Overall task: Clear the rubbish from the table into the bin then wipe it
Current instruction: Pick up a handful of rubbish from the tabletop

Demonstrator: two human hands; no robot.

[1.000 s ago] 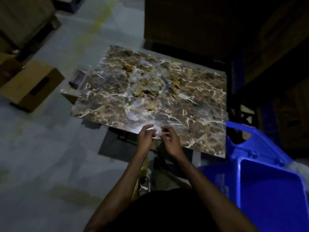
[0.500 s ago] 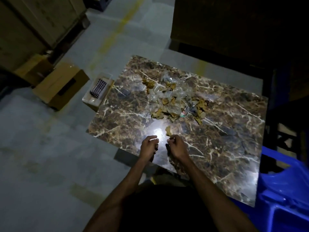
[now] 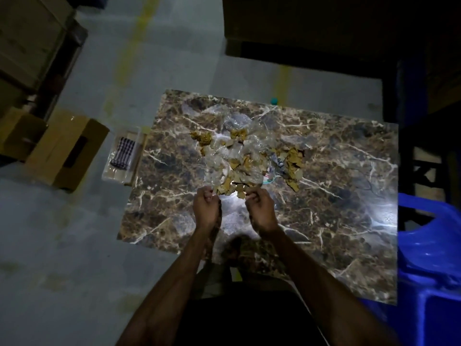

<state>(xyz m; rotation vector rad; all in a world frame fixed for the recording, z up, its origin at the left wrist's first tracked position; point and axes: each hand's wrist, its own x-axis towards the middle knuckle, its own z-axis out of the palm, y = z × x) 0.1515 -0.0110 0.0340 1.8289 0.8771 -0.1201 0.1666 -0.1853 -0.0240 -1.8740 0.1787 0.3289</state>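
Marble-patterned brown bench (image 3: pixel 324 196) fills the middle of the view, with a glare of light on its near part and right edge. On it lies the rubbish (image 3: pixel 245 161): a heap of crumpled clear plastic mixed with torn tan scraps, spread from the centre toward the right. A printed wrapper sits at the heap's right side, too blurred to read.

Both hands are at the heap's near edge, apart from each other, fingers curled. The left hand (image 3: pixel 206 208) has its fingertips closed at the plastic's lower left corner and appears to pinch it. The right hand (image 3: pixel 259 208) has curled fingers at the scraps on the lower edge; whether it grips plastic or a scrap I cannot tell.

A blue bin (image 3: pixel 431 265) stands just beside the bench at the right, partly out of view. On the floor (image 3: pixel 74 245) to the left, touching the bench's edge, is a clear box (image 3: pixel 123 156) holding a checked cloth (image 3: pixel 122 152). Further left sits a cardboard carton (image 3: pixel 67 151), and more cartons stand at the upper left.
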